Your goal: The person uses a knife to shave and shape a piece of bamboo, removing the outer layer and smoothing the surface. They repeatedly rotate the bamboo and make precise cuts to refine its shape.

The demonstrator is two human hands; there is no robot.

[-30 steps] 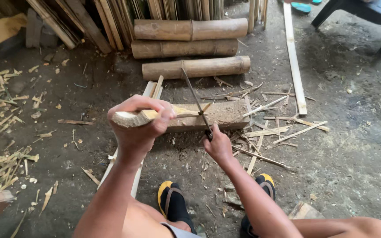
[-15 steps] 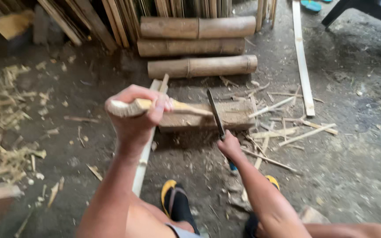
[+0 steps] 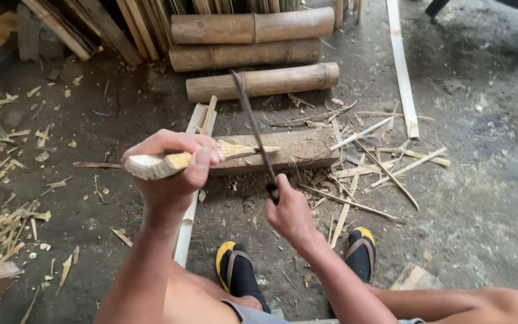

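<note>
Bamboo stick braced on a wooden block, long blade raised over its tip.

The bamboo stick [image 3: 199,159] lies level, its split end resting on the near edge of the wooden block [image 3: 295,150], so the block bears it from below. The left hand [image 3: 172,171] is clenched around its thick end, thumb on top, steadying it. The right hand [image 3: 289,213] grips the handle of a long dark blade [image 3: 252,129], which slants up across the tip. Cut slivers [image 3: 379,162] litter the dirt floor [image 3: 481,198] right of the block; three bamboo logs [image 3: 253,54] are stacked beyond it, and sandalled feet [image 3: 238,273] are planted near.
</note>
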